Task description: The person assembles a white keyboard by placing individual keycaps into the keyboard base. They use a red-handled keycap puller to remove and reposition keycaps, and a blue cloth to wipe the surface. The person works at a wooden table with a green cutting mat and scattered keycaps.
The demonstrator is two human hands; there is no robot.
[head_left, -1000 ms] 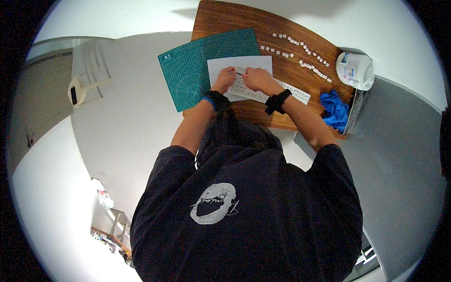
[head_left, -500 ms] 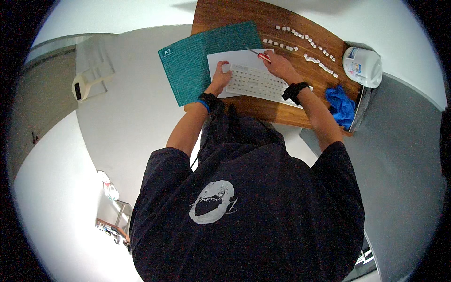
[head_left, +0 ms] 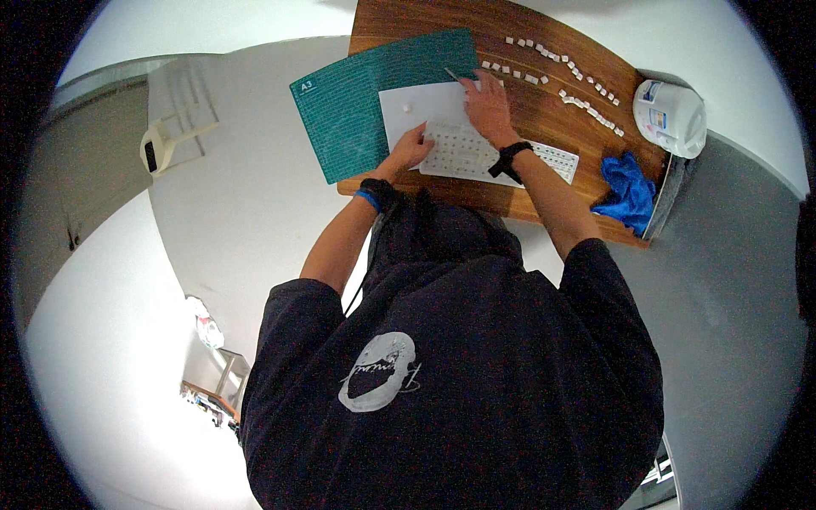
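Hands stand apart: the left hand (head_left: 413,146) meets the left end of the white keyboard (head_left: 459,153), its grip unclear; the right hand (head_left: 489,106) is closed on a thin tool (head_left: 451,74). The keyboard lies partly over white paper (head_left: 425,96) on the tabletop (head_left: 544,110); it should prove light, stiff and prone to sliding, best held by its end edges.

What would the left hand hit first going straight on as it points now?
The left hand would meet the near-left end of the white keyboard first. It looks to be right at that edge, maybe touching; depth is unclear from this one view.
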